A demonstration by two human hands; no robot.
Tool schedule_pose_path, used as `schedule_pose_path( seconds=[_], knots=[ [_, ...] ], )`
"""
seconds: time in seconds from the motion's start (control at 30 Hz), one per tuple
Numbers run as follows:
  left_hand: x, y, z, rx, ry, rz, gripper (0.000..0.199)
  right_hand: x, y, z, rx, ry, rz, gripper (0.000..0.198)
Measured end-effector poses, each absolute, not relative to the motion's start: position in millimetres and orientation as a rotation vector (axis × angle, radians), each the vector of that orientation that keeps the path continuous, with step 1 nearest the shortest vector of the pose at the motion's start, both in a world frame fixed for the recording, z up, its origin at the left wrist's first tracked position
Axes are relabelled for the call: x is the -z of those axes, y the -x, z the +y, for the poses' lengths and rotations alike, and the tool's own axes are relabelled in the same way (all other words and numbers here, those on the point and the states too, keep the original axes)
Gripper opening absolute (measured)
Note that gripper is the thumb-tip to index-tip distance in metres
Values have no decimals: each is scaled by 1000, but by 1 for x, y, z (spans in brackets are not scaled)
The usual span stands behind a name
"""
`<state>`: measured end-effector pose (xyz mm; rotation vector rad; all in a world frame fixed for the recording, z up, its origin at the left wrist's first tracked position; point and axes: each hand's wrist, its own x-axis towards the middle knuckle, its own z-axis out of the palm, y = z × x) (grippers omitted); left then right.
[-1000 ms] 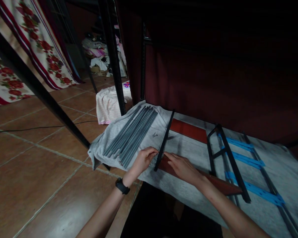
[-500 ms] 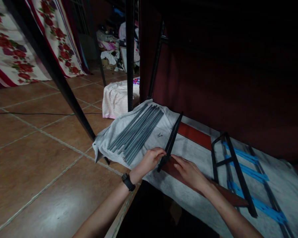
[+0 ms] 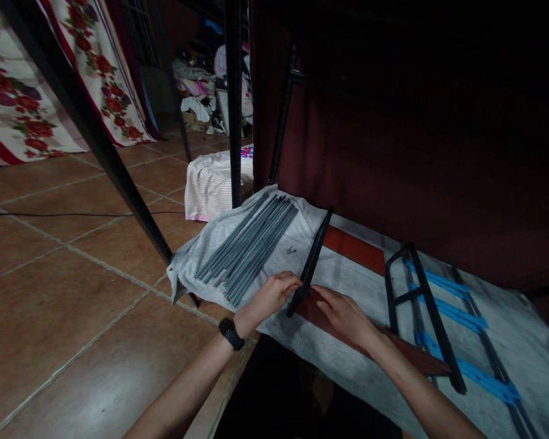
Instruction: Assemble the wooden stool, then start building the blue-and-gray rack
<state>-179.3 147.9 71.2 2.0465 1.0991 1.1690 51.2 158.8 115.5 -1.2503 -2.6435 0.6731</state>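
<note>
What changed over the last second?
The view swung slightly left. The black frame between the hands, edge-on earlier, now shows a narrow gap; whether it tipped or only the view changed, I can't tell. The left hand and right hand stayed at it; rods and screws stayed put.

- It looks like a room in a home, with a cloth-covered work spot.
- Far to the left of the left hand [image 3: 274, 296], a flowered curtain [image 3: 27, 116] hangs above a tiled floor [image 3: 50, 305].
- Well beyond that hand lies a heap of clothes and clutter [image 3: 196, 108]; nearer stands a shape under a striped cloth [image 3: 208, 186].
- Beneath both hands, a grey cloth [image 3: 348, 277] covers the work surface.
</note>
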Motion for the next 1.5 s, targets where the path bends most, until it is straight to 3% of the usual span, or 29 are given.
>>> schedule_pose_path(
  seconds=[0.4, 0.83, 1.1, 1.5],
  knots=[
    [-68, 168, 140, -1271, -1979, 1161, 24, -128, -47, 150, -656, 1228, -2597, 46],
    [-66, 159, 145, -1382, -1527, 1203, 13, -123, -48, 152, -556, 1238, -2651, 44],
    [-66, 152, 139, -1415, -1338, 1218, 27, -124, -48, 151, -527, 1251, -2663, 44],
    [-65, 146, 137, -1445, -1224, 1257, 29, -125, -47, 151, -502, 1267, -2678, 46]
  ],
)
